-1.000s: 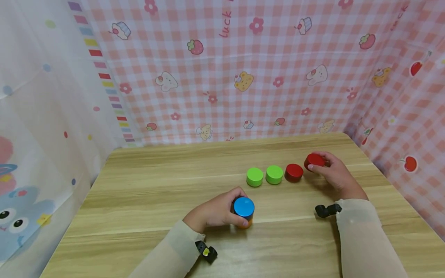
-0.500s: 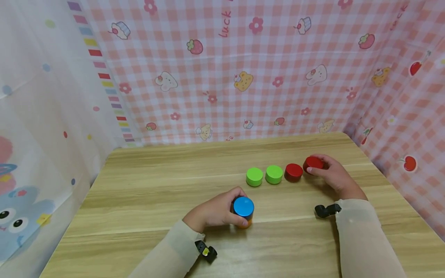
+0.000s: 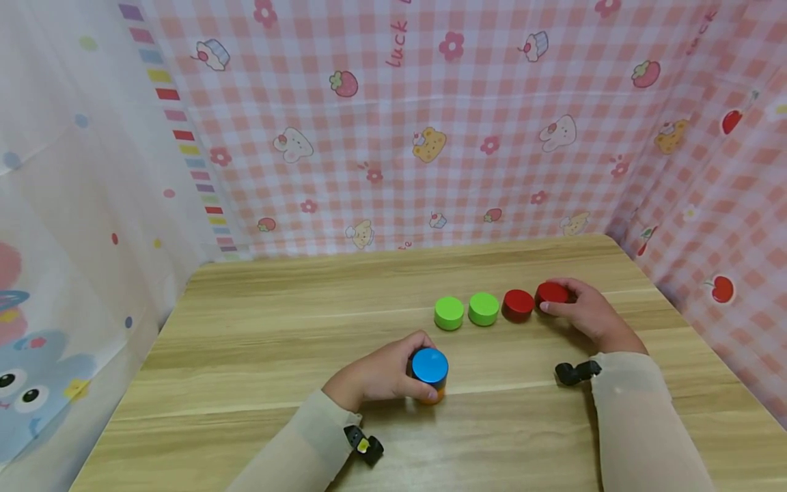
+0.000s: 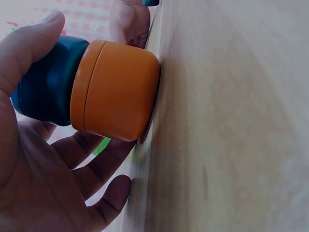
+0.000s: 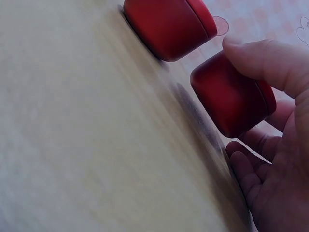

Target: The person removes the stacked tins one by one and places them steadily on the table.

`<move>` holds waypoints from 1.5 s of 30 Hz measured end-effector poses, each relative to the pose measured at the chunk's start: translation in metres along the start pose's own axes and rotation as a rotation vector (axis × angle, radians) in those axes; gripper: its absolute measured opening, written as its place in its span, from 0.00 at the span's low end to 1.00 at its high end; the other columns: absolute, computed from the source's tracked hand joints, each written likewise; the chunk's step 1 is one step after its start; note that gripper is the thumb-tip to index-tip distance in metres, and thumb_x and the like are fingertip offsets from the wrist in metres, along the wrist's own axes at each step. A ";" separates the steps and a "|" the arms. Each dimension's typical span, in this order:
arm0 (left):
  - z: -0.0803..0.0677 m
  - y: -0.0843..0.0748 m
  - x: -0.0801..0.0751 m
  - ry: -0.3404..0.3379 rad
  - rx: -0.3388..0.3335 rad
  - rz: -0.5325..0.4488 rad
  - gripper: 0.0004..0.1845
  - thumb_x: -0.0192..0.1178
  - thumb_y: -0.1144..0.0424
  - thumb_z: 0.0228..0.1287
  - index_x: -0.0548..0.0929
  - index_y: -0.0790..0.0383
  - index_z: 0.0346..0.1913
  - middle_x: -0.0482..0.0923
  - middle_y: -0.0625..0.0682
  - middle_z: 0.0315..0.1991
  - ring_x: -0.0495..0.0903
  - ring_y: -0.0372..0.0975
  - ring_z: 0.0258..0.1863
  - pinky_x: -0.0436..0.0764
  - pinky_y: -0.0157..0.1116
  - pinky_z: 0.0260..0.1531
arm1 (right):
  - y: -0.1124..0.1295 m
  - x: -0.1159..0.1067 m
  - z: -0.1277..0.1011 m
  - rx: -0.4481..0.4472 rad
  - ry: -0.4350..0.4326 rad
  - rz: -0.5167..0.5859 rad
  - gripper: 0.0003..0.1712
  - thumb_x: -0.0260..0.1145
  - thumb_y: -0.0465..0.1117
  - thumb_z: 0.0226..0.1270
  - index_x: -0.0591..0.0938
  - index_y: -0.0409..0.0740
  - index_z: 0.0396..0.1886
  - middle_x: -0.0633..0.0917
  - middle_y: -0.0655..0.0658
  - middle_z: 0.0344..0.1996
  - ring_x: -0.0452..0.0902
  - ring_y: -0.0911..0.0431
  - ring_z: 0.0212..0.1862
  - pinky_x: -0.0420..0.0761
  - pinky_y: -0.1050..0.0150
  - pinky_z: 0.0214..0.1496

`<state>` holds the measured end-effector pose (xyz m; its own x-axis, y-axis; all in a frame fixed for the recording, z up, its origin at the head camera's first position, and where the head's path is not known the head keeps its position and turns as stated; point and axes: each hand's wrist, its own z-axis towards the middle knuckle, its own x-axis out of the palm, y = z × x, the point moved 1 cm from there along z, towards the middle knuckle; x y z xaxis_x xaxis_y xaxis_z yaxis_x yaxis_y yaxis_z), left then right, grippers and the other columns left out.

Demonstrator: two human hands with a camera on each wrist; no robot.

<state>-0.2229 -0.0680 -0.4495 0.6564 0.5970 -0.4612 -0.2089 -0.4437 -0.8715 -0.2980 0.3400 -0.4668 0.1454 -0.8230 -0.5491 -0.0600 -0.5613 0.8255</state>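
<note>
My left hand (image 3: 399, 370) grips a two-tin stack near the table's front middle: a blue tin (image 3: 430, 365) on top of an orange tin (image 4: 116, 89), which stands on the wood. Further back, a row runs left to right: two green tins (image 3: 449, 312) (image 3: 484, 308), then a red tin (image 3: 518, 305). My right hand (image 3: 578, 307) pinches a second red tin (image 3: 552, 293) between thumb and fingers at the row's right end. It sits close beside the first red tin (image 5: 169, 24) and low over the table; the frames leave unclear whether it rests on the wood.
The wooden table (image 3: 277, 328) is walled by pink checked cloth (image 3: 430, 137) at the back and right, and by pale printed cloth (image 3: 74, 239) on the left. A black wrist camera (image 3: 578, 372) sits at my right sleeve and another (image 3: 365, 445) at my left.
My right hand has brought the red tin down and slightly left, closer to the row's other red tin. My left hand and the blue-orange stack have stayed put.
</note>
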 end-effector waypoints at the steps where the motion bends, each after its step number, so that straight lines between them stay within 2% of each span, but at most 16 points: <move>1: 0.000 0.000 0.000 0.001 0.000 -0.001 0.27 0.79 0.57 0.59 0.74 0.48 0.56 0.80 0.44 0.55 0.78 0.38 0.57 0.75 0.47 0.65 | 0.000 0.000 0.000 0.002 0.000 -0.007 0.45 0.71 0.50 0.74 0.63 0.36 0.80 0.70 0.27 0.72 0.69 0.36 0.68 0.70 0.50 0.65; 13: 0.000 0.001 -0.001 -0.006 0.003 -0.006 0.27 0.79 0.58 0.59 0.75 0.49 0.56 0.80 0.44 0.54 0.78 0.38 0.56 0.75 0.48 0.65 | -0.002 0.001 0.004 -0.015 0.007 -0.057 0.44 0.71 0.49 0.74 0.64 0.32 0.79 0.72 0.26 0.70 0.72 0.37 0.65 0.73 0.53 0.62; 20: -0.001 0.000 -0.002 -0.004 0.007 -0.009 0.27 0.79 0.58 0.58 0.75 0.49 0.55 0.81 0.44 0.53 0.78 0.38 0.55 0.75 0.47 0.64 | -0.002 0.002 0.004 -0.024 0.008 -0.060 0.46 0.72 0.48 0.73 0.62 0.32 0.80 0.71 0.25 0.71 0.70 0.35 0.67 0.72 0.45 0.67; 24: -0.001 0.001 -0.001 -0.004 0.007 -0.001 0.27 0.79 0.57 0.58 0.75 0.48 0.55 0.81 0.44 0.53 0.78 0.38 0.55 0.75 0.47 0.64 | 0.000 0.002 0.003 -0.022 0.012 -0.024 0.47 0.70 0.47 0.74 0.59 0.33 0.82 0.67 0.25 0.74 0.67 0.33 0.70 0.68 0.40 0.71; 30: 0.000 0.003 0.000 -0.001 0.007 -0.001 0.26 0.79 0.56 0.59 0.75 0.48 0.55 0.81 0.43 0.53 0.78 0.38 0.55 0.75 0.46 0.64 | 0.002 0.001 0.000 -0.011 -0.018 0.051 0.45 0.65 0.51 0.78 0.57 0.36 0.83 0.64 0.25 0.76 0.62 0.32 0.73 0.66 0.36 0.72; 35: 0.000 0.002 0.000 -0.002 0.006 -0.004 0.26 0.79 0.57 0.58 0.75 0.47 0.55 0.81 0.42 0.53 0.79 0.37 0.55 0.75 0.46 0.64 | 0.004 -0.002 0.000 -0.010 -0.048 0.116 0.46 0.64 0.54 0.79 0.56 0.39 0.84 0.56 0.24 0.80 0.52 0.29 0.80 0.58 0.29 0.76; 37: 0.000 0.002 0.000 -0.003 0.005 -0.002 0.26 0.79 0.57 0.58 0.75 0.46 0.54 0.81 0.41 0.52 0.79 0.37 0.55 0.75 0.46 0.64 | 0.006 -0.004 0.000 -0.019 -0.067 0.120 0.47 0.65 0.55 0.78 0.57 0.39 0.84 0.55 0.25 0.81 0.49 0.29 0.81 0.56 0.28 0.77; 45: 0.001 0.003 0.000 -0.004 0.012 0.007 0.26 0.79 0.56 0.58 0.75 0.45 0.54 0.81 0.40 0.51 0.79 0.36 0.54 0.75 0.46 0.64 | 0.019 -0.005 -0.002 -0.018 -0.144 0.161 0.45 0.65 0.55 0.77 0.59 0.44 0.84 0.57 0.31 0.82 0.50 0.32 0.82 0.56 0.30 0.78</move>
<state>-0.2238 -0.0684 -0.4522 0.6518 0.5970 -0.4678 -0.2220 -0.4396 -0.8703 -0.2979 0.3341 -0.4482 -0.0070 -0.9067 -0.4216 -0.0533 -0.4207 0.9056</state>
